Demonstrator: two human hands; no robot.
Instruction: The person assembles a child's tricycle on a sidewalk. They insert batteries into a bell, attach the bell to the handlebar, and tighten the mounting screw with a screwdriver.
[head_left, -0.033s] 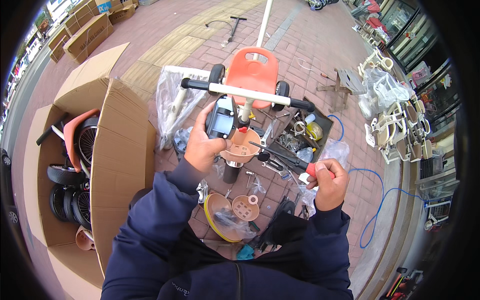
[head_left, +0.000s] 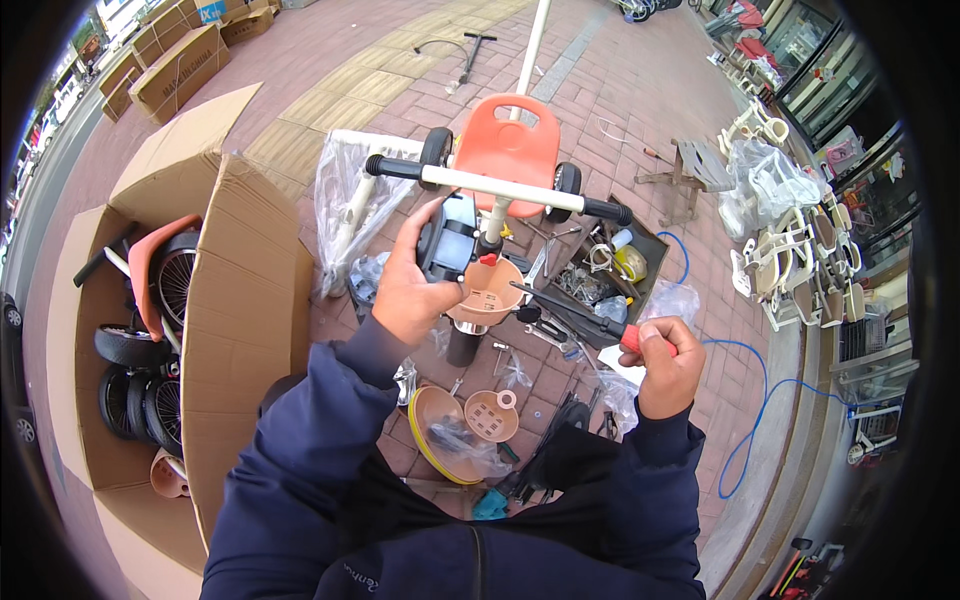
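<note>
Upright in my left hand (head_left: 412,290) is a black and pale-blue plastic part (head_left: 455,235), the thumb pressed along its lower edge. It sits beside the steering stem of a small tricycle, just below the white handlebar (head_left: 500,188) with black grips. My right hand (head_left: 668,365) is closed round the red handle of a screwdriver (head_left: 575,312), whose dark shaft points left. Its tip is near the rim of a peach plastic basket (head_left: 485,295) on the tricycle's front. Behind the handlebar stands an orange seat (head_left: 505,150) between two black wheels.
At left, an open cardboard box (head_left: 240,350) holds wheels and an orange seat. An open tool box (head_left: 648,250) stands right of the tricycle. Peach plastic dishes (head_left: 490,415) and loose tools lie on the paving. A blue hose (head_left: 750,350) curls at right, near stacked white frames (head_left: 805,260).
The black and pale-blue part has turned slightly in my left hand. My right hand and the screwdriver have shifted a little to the right.
</note>
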